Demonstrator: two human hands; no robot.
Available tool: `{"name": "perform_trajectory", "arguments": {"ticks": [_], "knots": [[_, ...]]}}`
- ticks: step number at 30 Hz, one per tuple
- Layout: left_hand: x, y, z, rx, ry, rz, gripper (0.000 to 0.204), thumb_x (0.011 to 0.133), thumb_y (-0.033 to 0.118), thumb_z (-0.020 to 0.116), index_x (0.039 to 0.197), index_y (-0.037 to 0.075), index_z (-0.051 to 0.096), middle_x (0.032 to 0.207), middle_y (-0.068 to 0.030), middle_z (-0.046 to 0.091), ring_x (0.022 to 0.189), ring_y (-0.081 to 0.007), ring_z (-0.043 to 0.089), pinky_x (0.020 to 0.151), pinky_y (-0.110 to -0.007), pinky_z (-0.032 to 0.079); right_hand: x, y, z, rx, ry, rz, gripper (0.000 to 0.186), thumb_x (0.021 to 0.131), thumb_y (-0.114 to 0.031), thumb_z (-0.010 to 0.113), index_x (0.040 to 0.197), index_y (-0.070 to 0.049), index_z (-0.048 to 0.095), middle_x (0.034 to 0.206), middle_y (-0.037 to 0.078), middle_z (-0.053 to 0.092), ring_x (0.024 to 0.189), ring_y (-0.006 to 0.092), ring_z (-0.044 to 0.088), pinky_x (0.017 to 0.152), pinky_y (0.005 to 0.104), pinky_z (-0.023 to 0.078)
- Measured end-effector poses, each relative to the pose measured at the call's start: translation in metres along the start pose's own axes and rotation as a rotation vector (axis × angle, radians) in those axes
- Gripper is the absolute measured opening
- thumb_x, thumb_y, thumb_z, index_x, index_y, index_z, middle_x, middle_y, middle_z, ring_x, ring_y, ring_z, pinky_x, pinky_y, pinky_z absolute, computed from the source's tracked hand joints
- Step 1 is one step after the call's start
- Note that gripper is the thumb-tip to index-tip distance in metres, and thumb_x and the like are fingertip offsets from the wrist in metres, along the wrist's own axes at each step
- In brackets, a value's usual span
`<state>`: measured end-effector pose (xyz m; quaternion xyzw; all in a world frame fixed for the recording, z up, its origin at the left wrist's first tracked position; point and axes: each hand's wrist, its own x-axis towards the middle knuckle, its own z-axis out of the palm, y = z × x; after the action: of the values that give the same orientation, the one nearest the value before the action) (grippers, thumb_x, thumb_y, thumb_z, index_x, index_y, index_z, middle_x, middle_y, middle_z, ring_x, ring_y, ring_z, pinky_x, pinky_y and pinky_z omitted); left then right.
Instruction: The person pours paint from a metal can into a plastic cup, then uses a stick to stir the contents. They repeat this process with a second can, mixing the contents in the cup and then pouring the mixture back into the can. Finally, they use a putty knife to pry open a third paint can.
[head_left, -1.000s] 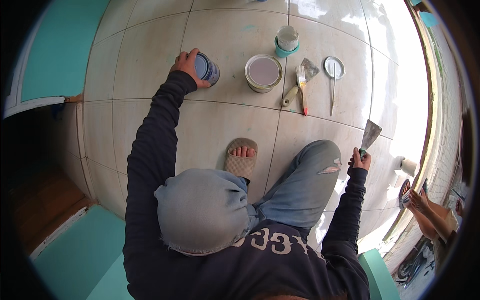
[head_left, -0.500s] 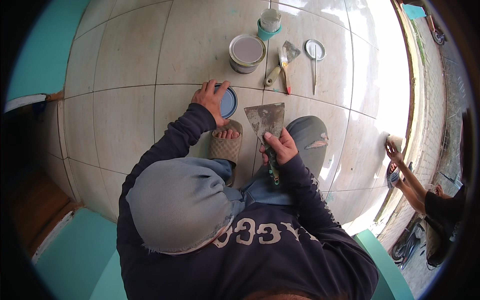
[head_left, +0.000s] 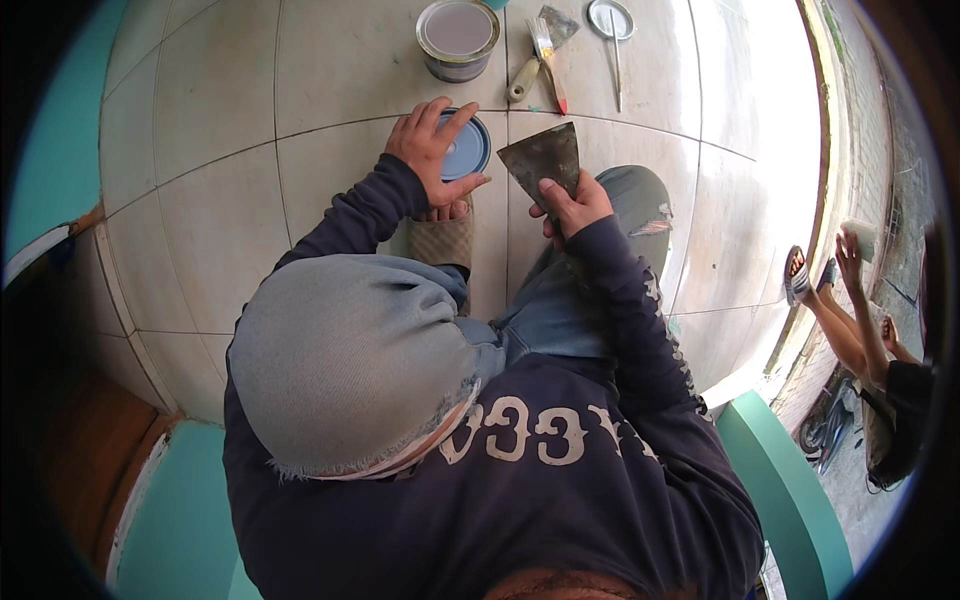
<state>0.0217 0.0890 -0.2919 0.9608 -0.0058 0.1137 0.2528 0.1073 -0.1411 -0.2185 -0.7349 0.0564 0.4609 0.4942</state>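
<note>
My left hand (head_left: 428,155) spreads over a round blue lid or shallow tin (head_left: 465,155) on the floor. The fingers lie at its far left edge and the thumb stretches along the near side. Whether it is a lid or a closed tin, I cannot tell. In my right hand (head_left: 580,210) is a wide scraper (head_left: 545,158) with a worn, stained metal blade pointing up and to the left. The blade is held above the floor, apart from the blue lid, and its handle is mostly hidden by my fist and sleeve.
Beyond the lid stands an open can (head_left: 457,38) of greyish paint. Right of it lie a paintbrush (head_left: 551,68), a putty knife (head_left: 523,80), and a small round lid (head_left: 611,20) with a thin stick (head_left: 617,75) across it. Another person (head_left: 875,350) sits at the far right.
The view has shifted, so the floor things sit higher in it. My left hand's fingers have spread wider over the blue lid. The scraper has tilted, its blade now darker.
</note>
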Motion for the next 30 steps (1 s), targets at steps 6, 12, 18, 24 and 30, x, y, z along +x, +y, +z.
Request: {"name": "perform_trajectory", "arguments": {"ticks": [6,12,18,24,30], "knots": [[0.001,-0.007,0.015,0.016,0.116,-0.007,0.044,0.086,0.037,0.062,0.126,0.018,0.058,0.111,-0.0117,0.055,0.100,-0.0303,0.056,0.082,-0.043,0.046,0.011,-0.010,-0.007,-0.173,-0.078,0.032,0.024,0.096,-0.026,0.058,0.104,-0.004,0.053,0.073,0.006,0.064,0.048,0.0096,0.053,0.040,0.0247,0.042],[0.003,-0.006,0.010,0.003,0.114,0.013,0.039,0.088,0.030,0.060,0.125,0.015,0.059,0.111,-0.0127,0.056,0.099,-0.0324,0.057,0.083,-0.043,0.046,0.025,-0.031,-0.015,-0.381,-0.111,0.028,0.025,0.095,-0.025,0.058,0.105,-0.002,0.053,0.069,0.006,0.062,0.045,0.0101,0.052,0.039,0.0260,0.042],[0.003,-0.004,0.009,0.002,0.112,-0.007,0.038,0.088,0.026,0.060,0.123,0.014,0.060,0.110,-0.0140,0.056,0.097,-0.0337,0.057,0.083,-0.042,0.046,0.026,-0.024,-0.005,-0.352,-0.022,-0.010,0.030,0.092,-0.027,0.058,0.102,0.002,0.055,0.069,0.008,0.067,0.052,0.0144,0.061,0.051,0.0292,0.050],[-0.010,-0.004,0.014,0.066,0.217,-0.149,0.036,0.089,0.024,0.058,0.123,0.012,0.061,0.109,-0.0167,0.056,0.095,-0.0360,0.057,0.081,-0.044,0.047,0.004,0.000,0.027,-0.079,0.166,-0.113,0.032,0.090,-0.024,0.062,0.111,0.000,0.057,0.071,0.007,0.067,0.053,0.0119,0.060,0.050,0.0283,0.049],[-0.016,-0.001,0.007,0.134,0.233,-0.259,0.035,0.091,0.024,0.056,0.123,0.009,0.058,0.107,-0.0175,0.055,0.095,-0.0376,0.056,0.080,-0.045,0.048,0.001,0.003,0.048,0.014,0.156,-0.101,0.028,0.089,-0.025,0.066,0.107,-0.003,0.062,0.075,0.005,0.068,0.055,0.0101,0.061,0.049,0.0257,0.049]]}}
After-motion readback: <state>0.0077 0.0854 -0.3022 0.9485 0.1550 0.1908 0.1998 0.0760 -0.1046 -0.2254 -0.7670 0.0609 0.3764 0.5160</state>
